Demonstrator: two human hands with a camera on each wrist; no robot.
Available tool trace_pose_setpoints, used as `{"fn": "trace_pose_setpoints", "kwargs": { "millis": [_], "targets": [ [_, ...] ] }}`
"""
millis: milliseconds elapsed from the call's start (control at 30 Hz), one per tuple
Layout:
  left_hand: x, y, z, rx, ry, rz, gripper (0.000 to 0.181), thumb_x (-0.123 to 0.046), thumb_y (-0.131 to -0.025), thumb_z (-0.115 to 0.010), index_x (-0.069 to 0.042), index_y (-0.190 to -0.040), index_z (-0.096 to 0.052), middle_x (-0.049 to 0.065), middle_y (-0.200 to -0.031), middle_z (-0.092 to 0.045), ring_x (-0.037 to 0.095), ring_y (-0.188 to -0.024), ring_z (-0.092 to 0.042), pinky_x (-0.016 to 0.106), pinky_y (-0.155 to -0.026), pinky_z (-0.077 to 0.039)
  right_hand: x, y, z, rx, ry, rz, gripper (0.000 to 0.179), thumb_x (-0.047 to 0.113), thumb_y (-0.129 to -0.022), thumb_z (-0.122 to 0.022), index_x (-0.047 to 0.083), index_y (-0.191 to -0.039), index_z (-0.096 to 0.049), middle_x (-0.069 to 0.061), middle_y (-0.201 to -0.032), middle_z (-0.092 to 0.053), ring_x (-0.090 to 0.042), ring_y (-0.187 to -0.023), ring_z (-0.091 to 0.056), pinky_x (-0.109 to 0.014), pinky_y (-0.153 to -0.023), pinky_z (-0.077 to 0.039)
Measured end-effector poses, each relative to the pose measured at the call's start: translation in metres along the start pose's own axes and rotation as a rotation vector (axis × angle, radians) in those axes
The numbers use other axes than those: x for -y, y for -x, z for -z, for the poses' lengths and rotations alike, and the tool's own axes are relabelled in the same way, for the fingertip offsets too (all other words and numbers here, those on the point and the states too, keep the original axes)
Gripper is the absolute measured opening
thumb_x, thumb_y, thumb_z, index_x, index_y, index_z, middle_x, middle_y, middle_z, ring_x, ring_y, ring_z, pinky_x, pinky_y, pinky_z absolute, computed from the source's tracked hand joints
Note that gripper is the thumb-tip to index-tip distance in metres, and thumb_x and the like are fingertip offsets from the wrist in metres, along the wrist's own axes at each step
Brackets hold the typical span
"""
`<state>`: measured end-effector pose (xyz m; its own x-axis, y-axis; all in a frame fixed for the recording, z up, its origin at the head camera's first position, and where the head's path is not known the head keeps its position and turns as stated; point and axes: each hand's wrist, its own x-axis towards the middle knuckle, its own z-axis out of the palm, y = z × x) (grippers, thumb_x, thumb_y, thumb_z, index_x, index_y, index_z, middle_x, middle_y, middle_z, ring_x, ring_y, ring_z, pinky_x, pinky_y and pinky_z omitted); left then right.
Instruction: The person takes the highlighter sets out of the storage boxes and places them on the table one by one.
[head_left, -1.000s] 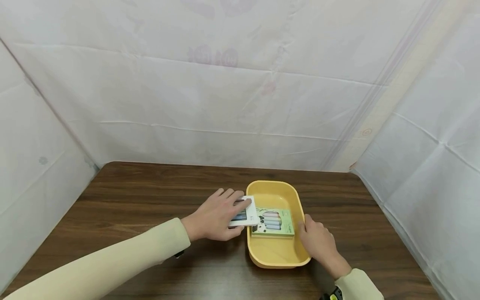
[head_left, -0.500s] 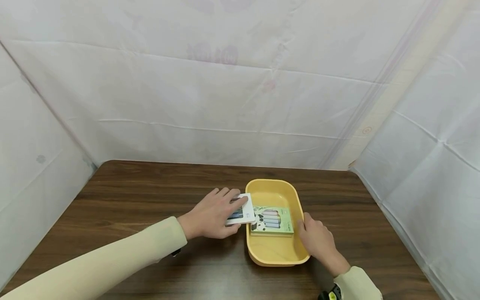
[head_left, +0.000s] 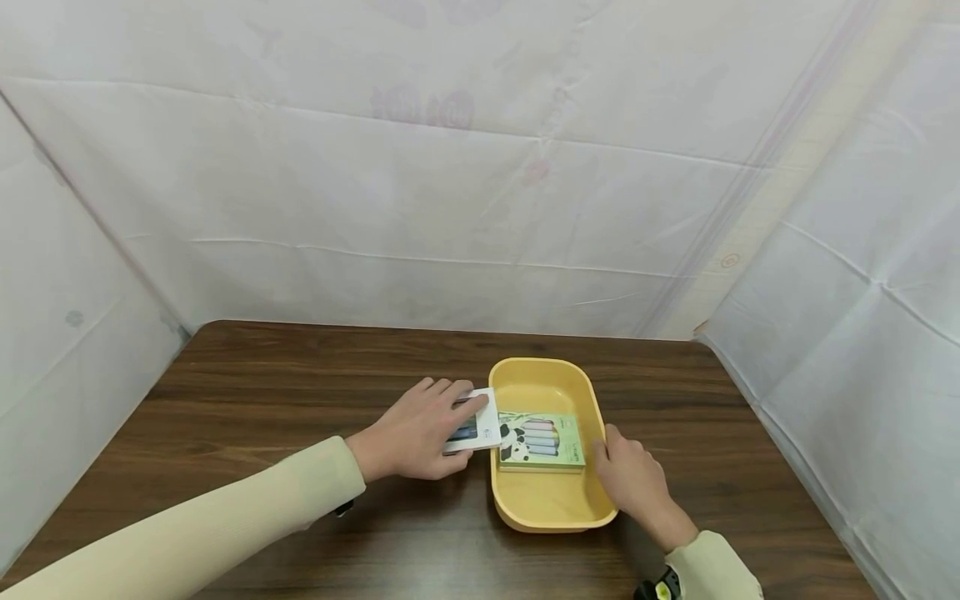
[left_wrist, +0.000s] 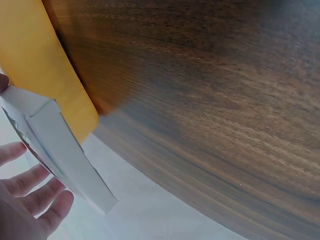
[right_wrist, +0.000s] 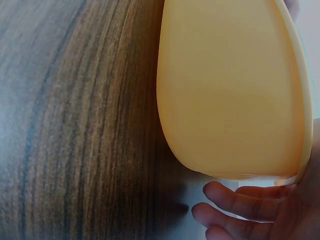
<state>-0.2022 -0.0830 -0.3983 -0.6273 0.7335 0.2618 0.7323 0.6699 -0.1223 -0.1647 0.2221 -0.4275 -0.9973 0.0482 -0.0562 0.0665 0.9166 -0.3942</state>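
Note:
My left hand (head_left: 416, 429) holds a flat white box (head_left: 489, 421) with a dark window, its right end overlapping the left rim of a yellow plastic bin (head_left: 555, 507). In the left wrist view the white box (left_wrist: 70, 155) stands tilted beside the bin's yellow wall, with thumb and fingers on opposite sides of it. Inside the bin lies a green box (head_left: 543, 442) printed with a panda and a row of pastel markers. My right hand (head_left: 637, 479) grips the bin's right rim, thumb over the edge; the right wrist view shows its fingers (right_wrist: 240, 220) beside the bin's outer wall.
The bin stands on a dark wood-grain table (head_left: 300, 392), right of the middle. White sheeting (head_left: 450, 208) hangs behind the table and along both sides. Each sleeve is pale, and a dark watch (head_left: 662, 587) shows at the right wrist.
My left hand has drawn the white box slightly left, so less of it overlaps the bin. The right hand keeps its grip on the rim.

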Motion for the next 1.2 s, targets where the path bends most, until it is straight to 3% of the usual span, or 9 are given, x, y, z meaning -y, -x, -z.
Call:
{"fn": "trace_pose_setpoints", "kwargs": {
  "millis": [933, 1200],
  "targets": [
    [-0.001, 0.01, -0.008, 0.042, 0.028, 0.062, 0.064, -0.05, -0.08, -0.048, -0.022, -0.137, -0.037, 0.005, -0.13, -0.045, 0.018, -0.104, -0.052, 0.034, -0.076, -0.042, -0.002, 0.002, 0.0, 0.006, -0.01, -0.003, 0.026, 0.027, -0.096, -0.035, 0.006, -0.094, -0.051, -0.003, -0.059, -0.045, -0.015, -0.045, -0.043, -0.03, -0.042, -0.03],
    [-0.001, 0.013, -0.013, 0.079, 0.018, 0.043, 0.064, -0.05, -0.08, -0.048, -0.022, -0.137, -0.038, 0.007, -0.132, -0.045, 0.02, -0.107, -0.052, 0.037, -0.077, -0.041, -0.002, 0.002, 0.001, 0.001, -0.005, -0.006, 0.025, 0.027, -0.096, -0.035, 0.007, -0.093, -0.051, -0.004, -0.06, -0.045, -0.015, -0.047, -0.043, -0.03, -0.043, -0.03]
  ]
}}
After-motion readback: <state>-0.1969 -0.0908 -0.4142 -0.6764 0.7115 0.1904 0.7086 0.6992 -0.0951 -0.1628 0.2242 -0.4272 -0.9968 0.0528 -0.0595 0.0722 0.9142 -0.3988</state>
